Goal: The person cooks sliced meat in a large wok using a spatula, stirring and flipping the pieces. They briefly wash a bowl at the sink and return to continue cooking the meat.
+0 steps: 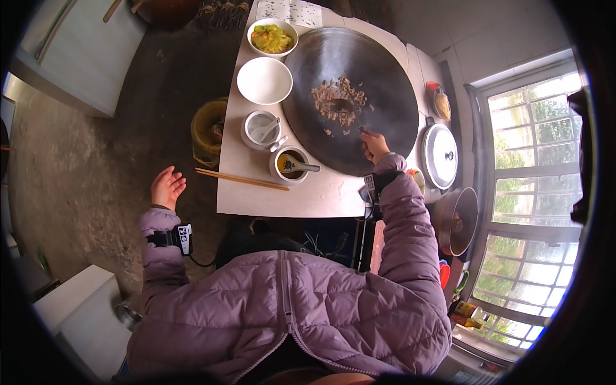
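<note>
My right hand [375, 147] gripped a dark handle [363, 129], my left hand [168, 187] hung open; meat [325, 97] looked browned in the wok [388, 77], bowled vegetables [271, 40] seemingly left to add.

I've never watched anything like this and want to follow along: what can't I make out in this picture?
All in the head view:
Right hand: its fingers cover most of the dark handle it grips; the far end blends into the dark wok.
Brown food pieces: too small to say what they are.
Lid: hides whatever is beneath.
Yellow-lined bin: too dark inside.
Round brown vessel: cut off by the upper edge.
</note>
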Available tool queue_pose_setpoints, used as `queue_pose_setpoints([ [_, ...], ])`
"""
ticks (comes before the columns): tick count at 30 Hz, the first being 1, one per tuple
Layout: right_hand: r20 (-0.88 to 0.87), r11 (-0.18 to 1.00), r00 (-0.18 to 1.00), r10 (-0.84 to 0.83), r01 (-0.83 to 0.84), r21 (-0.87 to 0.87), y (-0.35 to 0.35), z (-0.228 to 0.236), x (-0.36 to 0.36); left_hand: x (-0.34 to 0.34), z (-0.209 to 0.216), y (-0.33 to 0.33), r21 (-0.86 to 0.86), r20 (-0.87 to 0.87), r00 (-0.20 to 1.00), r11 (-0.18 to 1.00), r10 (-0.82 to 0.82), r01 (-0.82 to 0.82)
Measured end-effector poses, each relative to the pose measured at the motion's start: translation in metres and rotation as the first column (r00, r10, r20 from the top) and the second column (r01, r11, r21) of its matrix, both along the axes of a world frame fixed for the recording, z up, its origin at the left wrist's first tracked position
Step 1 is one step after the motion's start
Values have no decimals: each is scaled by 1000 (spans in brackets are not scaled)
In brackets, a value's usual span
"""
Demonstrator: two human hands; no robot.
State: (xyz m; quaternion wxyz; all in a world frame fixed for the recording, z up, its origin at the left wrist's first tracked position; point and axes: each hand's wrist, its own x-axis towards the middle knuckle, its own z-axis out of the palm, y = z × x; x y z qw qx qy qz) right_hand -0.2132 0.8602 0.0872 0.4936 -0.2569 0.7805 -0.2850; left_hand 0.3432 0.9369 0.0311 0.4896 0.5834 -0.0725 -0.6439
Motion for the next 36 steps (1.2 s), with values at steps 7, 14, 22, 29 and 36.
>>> queue_pose_setpoints([
  [7, -83, 968, 996, -37, 15, -251, -37, -28, -6, 6, 2, 2, 5, 11, 1000, 1000, 16, -16],
  [14, -208, 963, 941, 266, -252, 91, -11, 12, -6, 15, -5, 4, 8, 16, 999, 999, 42, -42],
  [22, -3, 912, 938, 347, -337, 235, 35, 88, -16, 16, -19, 12, 36, -16, 997, 997, 71, -71],
  [29, -1, 986, 998, -58, 57, -160, -20, 2, -14, 6, -6, 1, -8, 14, 999, 999, 34, -33],
  [36, 127, 992, 987, -96, 105, -69, -35, 2, -3, 12, -12, 9, 27, 0, 999, 998, 50, -50],
])
